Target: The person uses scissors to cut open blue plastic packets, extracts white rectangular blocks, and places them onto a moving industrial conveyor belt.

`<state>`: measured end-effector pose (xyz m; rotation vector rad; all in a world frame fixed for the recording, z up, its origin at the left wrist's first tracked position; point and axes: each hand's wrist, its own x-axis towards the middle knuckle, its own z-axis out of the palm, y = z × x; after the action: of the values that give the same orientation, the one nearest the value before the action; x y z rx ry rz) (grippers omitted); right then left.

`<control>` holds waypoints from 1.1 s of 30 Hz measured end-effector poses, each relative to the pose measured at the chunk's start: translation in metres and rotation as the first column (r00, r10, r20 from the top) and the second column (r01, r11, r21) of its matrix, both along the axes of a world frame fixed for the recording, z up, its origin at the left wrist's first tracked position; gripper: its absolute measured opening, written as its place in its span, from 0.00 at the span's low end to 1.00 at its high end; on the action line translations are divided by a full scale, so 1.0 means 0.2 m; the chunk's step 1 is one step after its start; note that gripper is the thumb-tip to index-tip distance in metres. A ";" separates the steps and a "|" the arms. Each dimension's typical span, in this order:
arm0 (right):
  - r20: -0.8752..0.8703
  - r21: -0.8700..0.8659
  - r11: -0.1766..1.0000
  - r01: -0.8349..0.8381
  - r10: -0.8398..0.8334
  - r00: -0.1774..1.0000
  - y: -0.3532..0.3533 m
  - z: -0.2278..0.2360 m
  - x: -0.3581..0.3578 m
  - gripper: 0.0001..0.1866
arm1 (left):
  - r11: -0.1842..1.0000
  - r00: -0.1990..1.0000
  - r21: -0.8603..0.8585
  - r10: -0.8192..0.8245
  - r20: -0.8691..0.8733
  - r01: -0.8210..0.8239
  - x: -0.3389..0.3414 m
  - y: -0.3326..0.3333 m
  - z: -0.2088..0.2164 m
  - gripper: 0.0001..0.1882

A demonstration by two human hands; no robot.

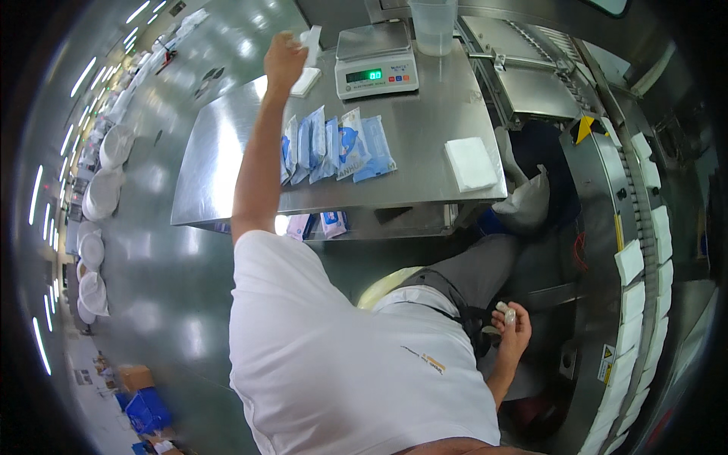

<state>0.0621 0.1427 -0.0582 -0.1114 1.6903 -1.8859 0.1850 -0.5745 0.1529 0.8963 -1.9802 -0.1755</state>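
My left arm stretches over the steel table (425, 167) to its far left. There my left hand (285, 62) is closed on a thin white folded sheet (312, 44). A flat white stack (305, 82) lies just below it, close to the electronic scale (377, 72). Low at my right side, my right hand (516, 331) is curled near my hip, with something small and pale (506, 312) at its fingertips that I cannot make out. Several blue and white soft packs (334, 145) lie overlapping in a row on the table.
A clear plastic jug (434, 26) stands beside the scale. A white folded stack (471, 164) lies at the table's right. Pink packs (332, 224) sit on the lower shelf. On the right, a conveyor (631, 265) carries white stacks. A white sack (527, 199) stands near the table leg.
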 end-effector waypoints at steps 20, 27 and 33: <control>-0.128 -0.125 0.966 -0.225 0.209 0.969 -0.22 0.13 0.01 0.14 | 0.887 0.624 0.017 -0.338 0.704 0.462 -0.07 1.25 -0.24 0.14; -0.143 -0.227 0.961 -0.161 0.130 0.981 -0.15 0.10 0.10 0.12 | 0.937 0.884 -0.058 -0.304 0.355 0.345 -0.08 1.19 -0.21 0.05; -0.385 -0.134 0.974 -0.185 0.121 0.915 -0.24 0.41 0.05 0.17 | 0.975 0.980 -0.103 -0.196 0.009 0.196 -0.21 1.70 0.30 0.08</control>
<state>0.0725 0.0952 0.0230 -0.6945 1.6974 -1.9727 0.1425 -0.2338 0.2122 0.6334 -2.0557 -0.1841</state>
